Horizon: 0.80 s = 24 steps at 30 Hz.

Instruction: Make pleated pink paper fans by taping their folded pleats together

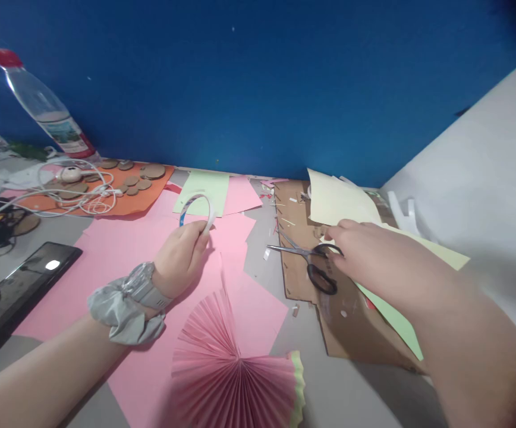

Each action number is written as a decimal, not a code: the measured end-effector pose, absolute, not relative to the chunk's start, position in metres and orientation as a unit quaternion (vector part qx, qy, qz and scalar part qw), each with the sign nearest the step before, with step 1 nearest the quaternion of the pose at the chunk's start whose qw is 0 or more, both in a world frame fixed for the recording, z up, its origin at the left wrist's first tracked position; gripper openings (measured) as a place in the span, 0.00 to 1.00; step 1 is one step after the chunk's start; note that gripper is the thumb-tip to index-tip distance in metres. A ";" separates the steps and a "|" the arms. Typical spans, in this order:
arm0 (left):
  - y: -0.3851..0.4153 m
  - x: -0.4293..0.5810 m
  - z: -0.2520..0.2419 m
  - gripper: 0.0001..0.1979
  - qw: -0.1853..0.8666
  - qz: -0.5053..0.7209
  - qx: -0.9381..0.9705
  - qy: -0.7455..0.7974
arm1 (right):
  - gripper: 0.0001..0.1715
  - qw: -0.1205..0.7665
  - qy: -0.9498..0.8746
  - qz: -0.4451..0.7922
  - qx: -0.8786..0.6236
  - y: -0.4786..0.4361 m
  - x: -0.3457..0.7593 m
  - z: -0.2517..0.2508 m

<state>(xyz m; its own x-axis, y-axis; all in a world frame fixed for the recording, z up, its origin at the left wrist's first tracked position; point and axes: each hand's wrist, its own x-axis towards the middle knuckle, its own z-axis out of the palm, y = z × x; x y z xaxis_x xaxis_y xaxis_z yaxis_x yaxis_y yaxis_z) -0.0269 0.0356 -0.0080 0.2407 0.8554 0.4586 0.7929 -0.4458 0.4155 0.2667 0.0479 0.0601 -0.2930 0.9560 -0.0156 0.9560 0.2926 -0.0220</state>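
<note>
My left hand (pixel 182 255) is closed on a roll of tape (pixel 186 205), its ring standing up above the thumb and a pale loose end by the fingertips. My right hand (pixel 356 249) has its fingers curled at the upper handle loop of black-handled scissors (pixel 305 252). The scissors' blades are spread and point left over the brown cardboard (pixel 296 279). Part of the upper loop is hidden behind the fingers. Below and between my hands lies a pleated pink paper fan (pixel 235 386) with a pale green edge at its right end.
Pink paper sheets (pixel 128 255) cover the table's middle. At left are a phone (pixel 26 291), white earphone cables (pixel 79 190), cardboard discs on orange paper (pixel 144 202) and a bottle (pixel 48 107). Cream paper (pixel 342 199) stands behind my right hand. A blue wall (pixel 258 89) closes the back.
</note>
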 end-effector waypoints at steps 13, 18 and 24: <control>0.034 -0.027 -0.006 0.10 0.104 0.350 0.766 0.530 | 0.18 -0.040 -0.785 0.014 -0.618 0.049 0.251 0.042; 0.034 -0.027 -0.008 0.08 0.189 0.415 0.725 0.516 | 0.10 -0.009 -0.769 0.023 -0.638 0.046 0.240 0.055; 0.039 -0.031 -0.015 0.08 0.237 0.439 0.704 0.505 | 0.18 0.279 -0.693 0.357 -0.561 0.054 0.213 0.016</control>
